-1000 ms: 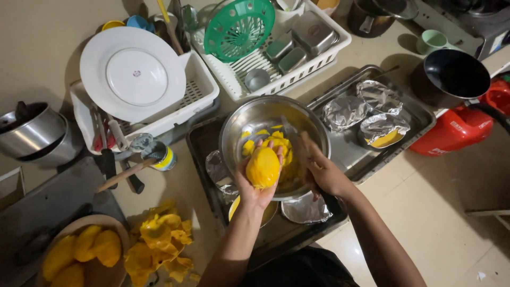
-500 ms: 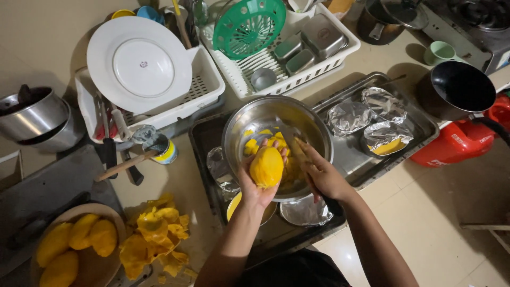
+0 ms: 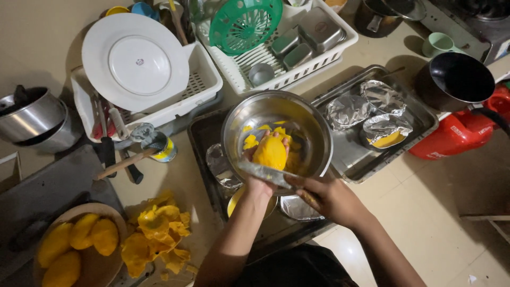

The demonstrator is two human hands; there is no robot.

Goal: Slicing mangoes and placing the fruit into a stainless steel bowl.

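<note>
Since a second earlier the right hand (image 3: 332, 199) had shifted from beside the mango (image 3: 270, 153) to the near rim of the bowl (image 3: 313, 125), so the knife (image 3: 268, 172) now lay across that rim under the fruit; cutting looked underway. Left hand (image 3: 258, 183) reached up from below, fingers cupped tight around the peeled mango, holding it over the bowl's middle, above cut slices (image 3: 248, 141). Right hand was closed on the knife handle, wrist low by the near tray (image 3: 204, 135) edge. Peels (image 3: 154, 234) and a plate of whole peeled mangoes (image 3: 69, 247) sat at the near left.
</note>
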